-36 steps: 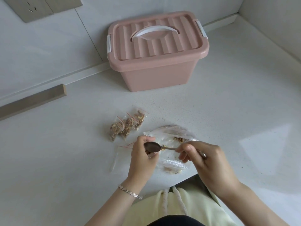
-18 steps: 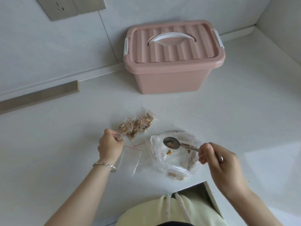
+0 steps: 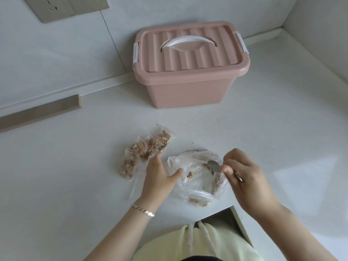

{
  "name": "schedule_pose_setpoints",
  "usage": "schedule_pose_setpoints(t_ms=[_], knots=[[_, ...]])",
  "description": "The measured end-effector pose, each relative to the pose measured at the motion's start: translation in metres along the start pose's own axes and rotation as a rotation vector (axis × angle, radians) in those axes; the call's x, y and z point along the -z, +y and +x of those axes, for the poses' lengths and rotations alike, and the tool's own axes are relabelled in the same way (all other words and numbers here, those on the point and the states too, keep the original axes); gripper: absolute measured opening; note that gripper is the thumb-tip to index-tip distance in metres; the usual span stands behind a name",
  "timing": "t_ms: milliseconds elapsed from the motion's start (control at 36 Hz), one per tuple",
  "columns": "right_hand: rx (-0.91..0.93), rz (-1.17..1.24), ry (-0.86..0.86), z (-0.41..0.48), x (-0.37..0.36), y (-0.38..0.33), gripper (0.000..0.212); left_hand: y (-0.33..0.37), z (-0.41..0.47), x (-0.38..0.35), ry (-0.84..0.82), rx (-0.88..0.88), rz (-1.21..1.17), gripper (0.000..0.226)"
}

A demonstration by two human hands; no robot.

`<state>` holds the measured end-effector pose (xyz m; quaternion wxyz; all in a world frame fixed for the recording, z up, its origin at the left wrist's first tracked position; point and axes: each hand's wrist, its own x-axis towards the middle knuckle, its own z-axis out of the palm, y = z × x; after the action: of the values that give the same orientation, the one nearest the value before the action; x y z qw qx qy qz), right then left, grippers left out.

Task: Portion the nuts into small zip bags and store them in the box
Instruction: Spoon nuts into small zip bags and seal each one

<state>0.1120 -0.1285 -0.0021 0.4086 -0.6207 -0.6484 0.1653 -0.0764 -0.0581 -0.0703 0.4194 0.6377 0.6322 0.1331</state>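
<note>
A large clear plastic bag (image 3: 197, 178) with a few nut pieces lies open on the white counter. My right hand (image 3: 248, 179) grips a metal spoon (image 3: 213, 166) whose bowl dips into that bag. My left hand (image 3: 160, 178) hovers flat with relaxed fingers over an empty small zip bag (image 3: 136, 182), its thumb by the big bag's edge. Several small zip bags filled with nuts (image 3: 145, 151) lie in a row just left of it. The pink storage box (image 3: 190, 63) stands at the back with its lid shut and white handle down.
White walls close the counter at the back and right. A wooden strip (image 3: 39, 112) lies along the back left. A wall socket (image 3: 64, 6) sits above. The counter's front edge has a cut-out (image 3: 224, 215) by my body.
My left hand set a filled small bag down with the others and moved back right, opening. The spoon, emptied a second ago, has gone down into the big bag.
</note>
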Motion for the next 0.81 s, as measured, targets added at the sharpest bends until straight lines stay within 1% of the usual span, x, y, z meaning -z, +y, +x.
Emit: schedule_pose_setpoints(t_ms=[56,83,139,194,250,278,333,389,417,444,472,500,556,583,639,694,750,806], knots=[[-0.012,0.047,-0.051,0.005,0.000,0.002,0.052,0.009,0.005,-0.009,-0.056,0.033,0.059,0.089],[-0.028,0.058,-0.072,0.008,-0.002,0.004,0.050,0.013,0.009,-0.012,-0.084,0.054,0.078,0.091],[-0.073,0.048,-0.110,0.012,-0.006,0.012,0.039,0.019,0.016,-0.019,-0.141,0.112,0.098,0.088],[-0.137,-0.012,-0.171,0.015,-0.011,0.023,0.033,0.021,0.024,-0.024,-0.173,0.137,0.137,0.077],[-0.230,-0.130,-0.291,0.020,-0.017,0.028,0.025,0.020,0.031,-0.028,-0.166,0.128,0.178,0.060],[-0.283,-0.197,-0.377,0.024,-0.020,0.030,0.027,0.020,0.033,-0.029,-0.158,0.119,0.185,0.054],[-0.364,-0.326,-0.539,0.032,-0.030,0.035,0.048,0.021,0.035,-0.030,-0.155,0.079,0.194,0.043],[-0.381,-0.420,-0.651,0.040,-0.041,0.038,0.068,0.023,0.034,-0.030,-0.163,0.024,0.180,0.035],[-0.392,-0.441,-0.686,0.044,-0.047,0.039,0.074,0.025,0.033,-0.030,-0.165,-0.010,0.156,0.031],[-0.409,-0.450,-0.717,0.046,-0.052,0.041,0.075,0.027,0.031,-0.029,-0.162,-0.048,0.131,0.026],[-0.431,-0.442,-0.744,0.047,-0.056,0.043,0.073,0.029,0.029,-0.029,-0.156,-0.086,0.106,0.021],[-0.447,-0.432,-0.761,0.049,-0.060,0.046,0.064,0.031,0.027,-0.027,-0.157,-0.121,0.076,0.018],[-0.460,-0.434,-0.724,0.050,-0.062,0.050,0.036,0.036,0.022,-0.023,-0.200,-0.182,-0.006,0.015],[-0.459,-0.428,-0.676,0.048,-0.062,0.052,0.027,0.038,0.019,-0.021,-0.227,-0.205,-0.051,0.015],[-0.460,-0.394,-0.567,0.043,-0.056,0.055,0.027,0.039,0.016,-0.014,-0.234,-0.227,-0.123,0.013],[-0.468,-0.353,-0.487,0.035,-0.043,0.058,0.032,0.036,0.019,-0.008,-0.166,-0.208,-0.139,0.014],[-0.474,-0.317,-0.434,0.024,-0.030,0.062,0.031,0.028,0.027,-0.005,-0.085,-0.143,-0.088,0.027],[-0.483,-0.302,-0.386,0.012,-0.018,0.066,0.032,0.024,0.036,-0.007,-0.092,-0.041,-0.052,0.039]])
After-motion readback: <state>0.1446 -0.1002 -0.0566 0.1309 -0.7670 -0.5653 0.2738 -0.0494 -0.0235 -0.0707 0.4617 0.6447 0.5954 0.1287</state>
